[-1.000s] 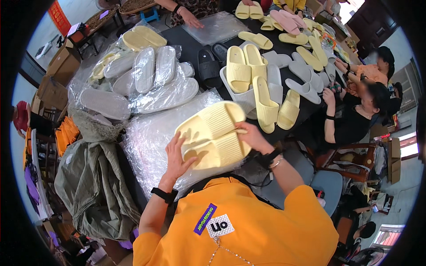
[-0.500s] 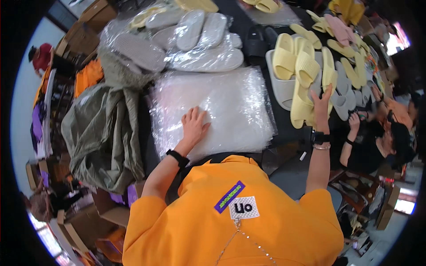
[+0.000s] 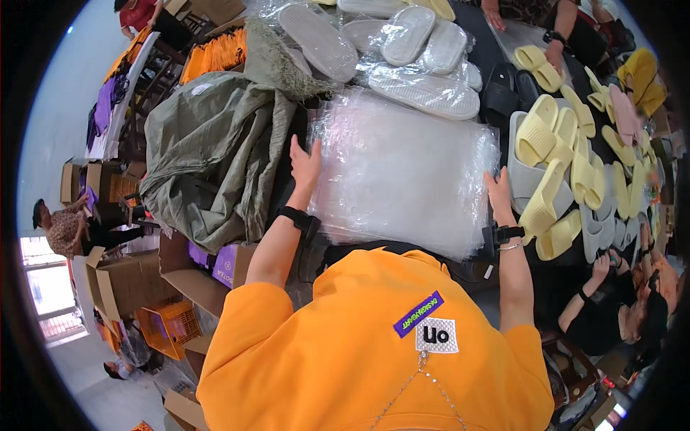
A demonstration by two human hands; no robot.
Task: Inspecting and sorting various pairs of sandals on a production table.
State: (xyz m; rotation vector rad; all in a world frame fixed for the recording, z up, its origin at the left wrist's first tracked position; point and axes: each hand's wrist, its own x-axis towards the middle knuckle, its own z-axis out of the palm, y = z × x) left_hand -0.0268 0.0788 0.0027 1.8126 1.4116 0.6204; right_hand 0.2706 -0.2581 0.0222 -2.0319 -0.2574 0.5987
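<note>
A thick stack of clear plastic bags [image 3: 406, 176] lies flat on the dark table before me. Beside its left edge is my left hand [image 3: 307, 167], fingers spread. At the opposite edge my right hand [image 3: 499, 197] is open too, thumb and fingers apart around the stack's side. Neither hand holds anything. Yellow slippers [image 3: 543, 197] lie just right of my right hand, some on top of larger grey slippers [image 3: 528, 172]. Past the stack's far edge, white slippers [image 3: 424, 93] sit in clear bags.
A crumpled olive-green sack [image 3: 215, 158] fills the left side. Black slippers [image 3: 501, 90] lie at the back right. Co-workers' hands reach over the table at the far side and at the right. Cardboard boxes [image 3: 133, 284] and an orange crate [image 3: 169, 327] stand on the left floor.
My left hand has come off the top of the bag stack to its left edge. My right hand has left the yellow slippers for the stack's right edge. The view has shifted.
</note>
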